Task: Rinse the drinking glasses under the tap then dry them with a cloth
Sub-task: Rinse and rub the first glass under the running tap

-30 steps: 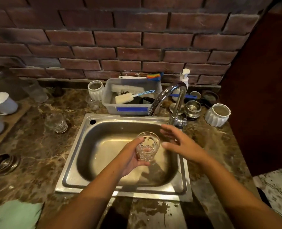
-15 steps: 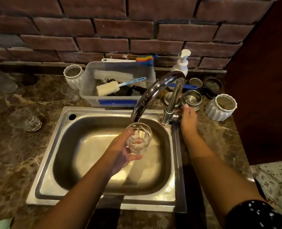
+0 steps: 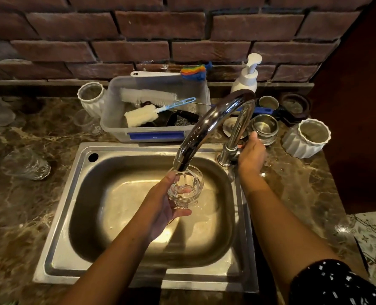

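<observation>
Upright beneath the tap (image 3: 204, 126), the glass (image 3: 186, 188) sits within the left hand's (image 3: 160, 209) grip.

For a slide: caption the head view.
Left hand holds a glass under the tap; right hand touches the tap's base.

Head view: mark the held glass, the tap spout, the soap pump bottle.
held glass (image 3: 197, 183), head view, clear wall below the rim
tap spout (image 3: 204, 126), head view, middle of chrome arch
soap pump bottle (image 3: 245, 81), head view, white body below the nozzle

One wide head-worn view looks steeply down, close over the sink (image 3: 138, 149), facing the brick wall (image 3: 138, 25).
</observation>
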A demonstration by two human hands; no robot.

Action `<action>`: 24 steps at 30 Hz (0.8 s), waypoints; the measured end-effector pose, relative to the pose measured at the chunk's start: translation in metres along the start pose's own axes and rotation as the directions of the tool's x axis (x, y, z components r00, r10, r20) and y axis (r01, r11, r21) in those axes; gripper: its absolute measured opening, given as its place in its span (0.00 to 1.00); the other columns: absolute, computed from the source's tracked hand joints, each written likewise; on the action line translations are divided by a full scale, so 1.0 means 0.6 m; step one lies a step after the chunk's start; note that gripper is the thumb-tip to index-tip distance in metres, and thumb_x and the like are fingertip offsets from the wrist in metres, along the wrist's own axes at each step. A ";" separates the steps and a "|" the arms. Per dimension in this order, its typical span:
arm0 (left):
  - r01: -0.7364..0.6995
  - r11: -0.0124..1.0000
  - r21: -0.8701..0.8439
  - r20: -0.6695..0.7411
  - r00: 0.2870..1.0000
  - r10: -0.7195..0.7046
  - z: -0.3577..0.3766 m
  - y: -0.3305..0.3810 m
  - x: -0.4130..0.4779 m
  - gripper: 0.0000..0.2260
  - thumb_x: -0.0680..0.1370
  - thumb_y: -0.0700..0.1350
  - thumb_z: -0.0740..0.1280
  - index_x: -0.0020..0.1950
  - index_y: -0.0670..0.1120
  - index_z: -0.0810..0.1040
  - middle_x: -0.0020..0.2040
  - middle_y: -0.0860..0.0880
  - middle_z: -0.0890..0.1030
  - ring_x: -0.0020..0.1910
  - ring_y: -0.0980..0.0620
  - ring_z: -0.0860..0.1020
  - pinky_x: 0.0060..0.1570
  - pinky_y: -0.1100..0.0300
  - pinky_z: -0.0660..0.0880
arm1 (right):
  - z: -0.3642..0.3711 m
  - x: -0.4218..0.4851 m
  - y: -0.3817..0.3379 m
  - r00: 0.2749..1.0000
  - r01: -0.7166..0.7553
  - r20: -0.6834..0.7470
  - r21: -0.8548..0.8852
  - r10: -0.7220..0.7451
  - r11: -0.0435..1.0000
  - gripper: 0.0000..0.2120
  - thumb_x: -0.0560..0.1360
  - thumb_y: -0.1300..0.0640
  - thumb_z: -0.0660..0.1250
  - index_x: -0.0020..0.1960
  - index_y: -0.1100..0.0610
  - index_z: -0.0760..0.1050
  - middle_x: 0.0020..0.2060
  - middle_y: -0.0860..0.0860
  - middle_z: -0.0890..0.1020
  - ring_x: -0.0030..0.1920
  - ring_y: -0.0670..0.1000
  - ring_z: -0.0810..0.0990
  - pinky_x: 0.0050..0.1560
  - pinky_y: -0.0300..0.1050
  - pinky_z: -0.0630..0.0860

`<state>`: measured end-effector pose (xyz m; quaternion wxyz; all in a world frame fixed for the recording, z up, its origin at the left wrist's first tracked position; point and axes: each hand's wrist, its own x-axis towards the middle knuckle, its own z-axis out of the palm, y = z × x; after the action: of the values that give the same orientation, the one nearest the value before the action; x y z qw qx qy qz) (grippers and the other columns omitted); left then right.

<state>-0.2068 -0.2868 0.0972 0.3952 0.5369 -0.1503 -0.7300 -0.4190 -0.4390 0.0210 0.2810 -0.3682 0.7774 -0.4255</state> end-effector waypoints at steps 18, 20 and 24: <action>0.003 0.995 -0.095 -0.042 0.999 -0.007 -0.025 -0.016 -0.012 0.29 0.72 0.59 0.68 0.68 0.45 0.76 0.65 0.38 0.81 0.64 0.35 0.78 0.50 0.49 0.82 | -0.004 -0.015 -0.009 0.997 -0.053 -0.055 0.106 0.059 0.993 0.26 0.84 0.46 0.51 0.44 0.62 0.79 0.41 0.58 0.84 0.41 0.54 0.79 0.42 0.46 0.73; -0.006 0.996 -0.091 -0.061 0.998 0.000 -0.027 -0.020 -0.012 0.30 0.70 0.59 0.70 0.68 0.46 0.77 0.66 0.38 0.79 0.65 0.34 0.78 0.50 0.48 0.82 | -0.010 -0.026 -0.003 0.998 -0.065 0.005 0.185 0.065 0.981 0.22 0.83 0.47 0.54 0.50 0.61 0.79 0.46 0.56 0.85 0.44 0.52 0.80 0.49 0.50 0.78; -0.033 0.997 -0.066 -0.056 0.998 0.029 -0.036 -0.027 -0.015 0.35 0.66 0.63 0.72 0.69 0.47 0.75 0.68 0.40 0.77 0.66 0.36 0.78 0.57 0.46 0.80 | -0.043 -0.069 -0.003 0.999 -0.040 0.031 0.188 0.035 0.981 0.17 0.81 0.53 0.62 0.68 0.57 0.70 0.62 0.53 0.77 0.62 0.51 0.76 0.67 0.54 0.74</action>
<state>-0.1930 -0.2653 0.0848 0.4283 0.5410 -0.1232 -0.7132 -0.4140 -0.3941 0.0403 0.3333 -0.3311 0.7364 -0.4868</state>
